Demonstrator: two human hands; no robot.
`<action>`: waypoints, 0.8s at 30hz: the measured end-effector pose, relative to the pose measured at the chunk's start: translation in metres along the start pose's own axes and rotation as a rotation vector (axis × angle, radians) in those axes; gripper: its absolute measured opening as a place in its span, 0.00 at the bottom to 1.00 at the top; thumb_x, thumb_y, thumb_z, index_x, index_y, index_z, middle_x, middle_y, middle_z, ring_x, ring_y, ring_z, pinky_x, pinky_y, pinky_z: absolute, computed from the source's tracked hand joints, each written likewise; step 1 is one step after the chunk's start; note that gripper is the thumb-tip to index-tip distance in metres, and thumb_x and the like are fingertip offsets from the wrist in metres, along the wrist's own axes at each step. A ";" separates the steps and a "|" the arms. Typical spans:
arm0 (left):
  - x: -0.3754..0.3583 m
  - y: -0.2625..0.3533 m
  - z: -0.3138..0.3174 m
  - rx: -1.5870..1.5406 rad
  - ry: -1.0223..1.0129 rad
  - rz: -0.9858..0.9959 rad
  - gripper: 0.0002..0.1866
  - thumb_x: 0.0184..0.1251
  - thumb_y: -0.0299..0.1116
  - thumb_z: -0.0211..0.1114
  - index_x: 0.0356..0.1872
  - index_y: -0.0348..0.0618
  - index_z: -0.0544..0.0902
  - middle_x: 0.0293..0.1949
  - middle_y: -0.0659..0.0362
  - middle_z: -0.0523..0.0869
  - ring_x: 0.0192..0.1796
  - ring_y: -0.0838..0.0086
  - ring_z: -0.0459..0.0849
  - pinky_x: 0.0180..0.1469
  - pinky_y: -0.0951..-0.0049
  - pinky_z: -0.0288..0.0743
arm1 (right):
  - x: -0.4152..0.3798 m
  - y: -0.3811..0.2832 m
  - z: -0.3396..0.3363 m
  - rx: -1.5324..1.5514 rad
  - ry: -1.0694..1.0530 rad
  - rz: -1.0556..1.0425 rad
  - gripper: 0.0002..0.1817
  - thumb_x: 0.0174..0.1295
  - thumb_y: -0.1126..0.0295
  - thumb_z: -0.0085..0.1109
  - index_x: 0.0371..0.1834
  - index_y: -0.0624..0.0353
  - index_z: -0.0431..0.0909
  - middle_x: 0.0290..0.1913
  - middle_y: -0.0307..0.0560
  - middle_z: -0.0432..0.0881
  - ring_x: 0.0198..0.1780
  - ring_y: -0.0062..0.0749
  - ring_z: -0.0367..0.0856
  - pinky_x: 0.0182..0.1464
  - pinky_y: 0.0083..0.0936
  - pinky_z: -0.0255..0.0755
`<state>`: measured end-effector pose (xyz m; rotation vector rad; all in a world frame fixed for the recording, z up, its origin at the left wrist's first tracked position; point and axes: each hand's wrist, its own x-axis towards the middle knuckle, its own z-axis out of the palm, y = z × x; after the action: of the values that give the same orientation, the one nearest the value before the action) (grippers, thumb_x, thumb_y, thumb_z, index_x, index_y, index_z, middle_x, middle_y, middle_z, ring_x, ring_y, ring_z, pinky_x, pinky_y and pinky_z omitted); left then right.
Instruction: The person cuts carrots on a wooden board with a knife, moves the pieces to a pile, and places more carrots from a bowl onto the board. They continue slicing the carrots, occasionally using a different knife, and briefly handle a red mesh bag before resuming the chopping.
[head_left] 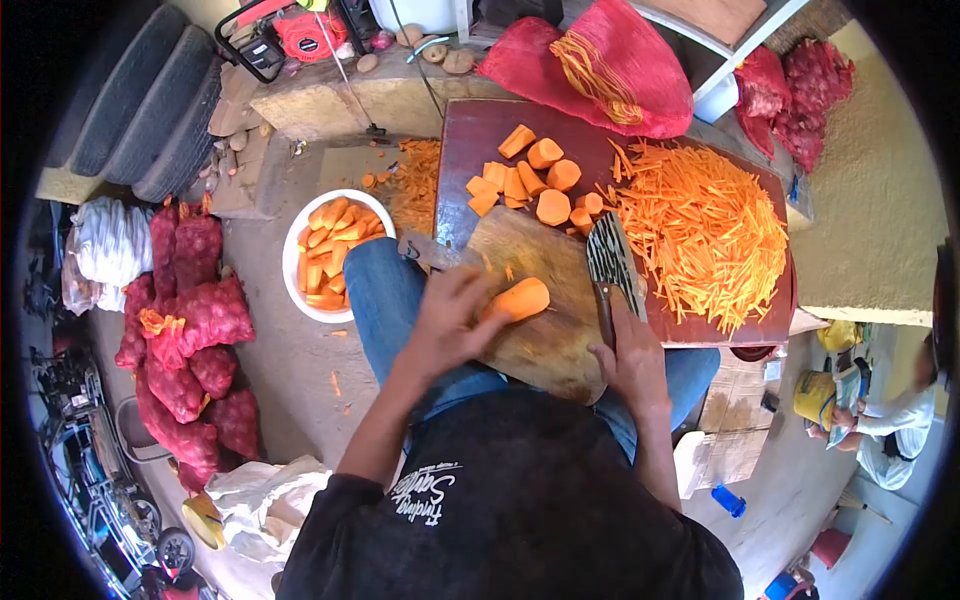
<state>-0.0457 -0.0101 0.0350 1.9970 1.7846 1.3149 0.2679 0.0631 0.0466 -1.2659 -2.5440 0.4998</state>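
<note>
My left hand (455, 315) is over the left part of the wooden cutting board (555, 360), fingers apart, its thumb beside a peeled carrot piece (525, 298). Whether the fingers touch the carrot is hard to tell. In my right hand (633, 355) is the dark handle of a wide knife (612, 250), its blade pointing away over the board's right edge. Thick carrot chunks (553, 207) lie beyond the board on the dark red table (480, 130). A large heap of carrot sticks (705, 235) spreads to the right. Another metal blade (428, 251) lies at the board's left edge.
A white basin (290, 265) of peeled carrots stands on the floor at left. Red net sacks (190, 340) and tires (130, 90) are farther left. A red mesh sack (620, 65) lies behind the table. Another person (890, 425) is at far right.
</note>
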 end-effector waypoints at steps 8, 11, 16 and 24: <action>-0.018 0.016 0.038 0.016 -0.182 0.108 0.27 0.60 0.25 0.80 0.62 0.40 0.84 0.49 0.48 0.83 0.49 0.49 0.85 0.50 0.53 0.80 | 0.004 0.010 -0.016 0.029 -0.018 0.165 0.28 0.58 0.76 0.63 0.65 0.63 0.79 0.44 0.68 0.87 0.46 0.68 0.88 0.50 0.58 0.81; -0.026 0.019 0.034 0.012 -0.204 0.110 0.28 0.59 0.24 0.79 0.63 0.41 0.83 0.51 0.49 0.82 0.50 0.50 0.84 0.51 0.52 0.79 | -0.010 0.026 -0.010 0.008 0.019 0.218 0.22 0.59 0.75 0.63 0.58 0.65 0.79 0.44 0.69 0.87 0.46 0.70 0.88 0.50 0.58 0.81; -0.030 0.021 0.039 0.002 -0.225 0.094 0.28 0.60 0.22 0.78 0.63 0.40 0.83 0.55 0.45 0.81 0.53 0.47 0.83 0.54 0.51 0.80 | -0.017 0.001 -0.035 0.187 -0.048 0.395 0.19 0.65 0.75 0.65 0.59 0.67 0.78 0.51 0.73 0.89 0.53 0.70 0.90 0.54 0.55 0.84; -0.026 0.004 0.065 -0.022 -0.165 0.128 0.28 0.64 0.23 0.80 0.66 0.37 0.84 0.60 0.38 0.80 0.56 0.42 0.84 0.58 0.52 0.83 | -0.029 -0.049 -0.051 0.546 -0.089 0.161 0.26 0.75 0.74 0.66 0.75 0.63 0.76 0.61 0.71 0.88 0.62 0.69 0.87 0.59 0.48 0.86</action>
<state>0.0034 -0.0068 -0.0146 2.1698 1.5871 1.1584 0.2687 0.0218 0.1110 -1.2515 -2.1474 1.2087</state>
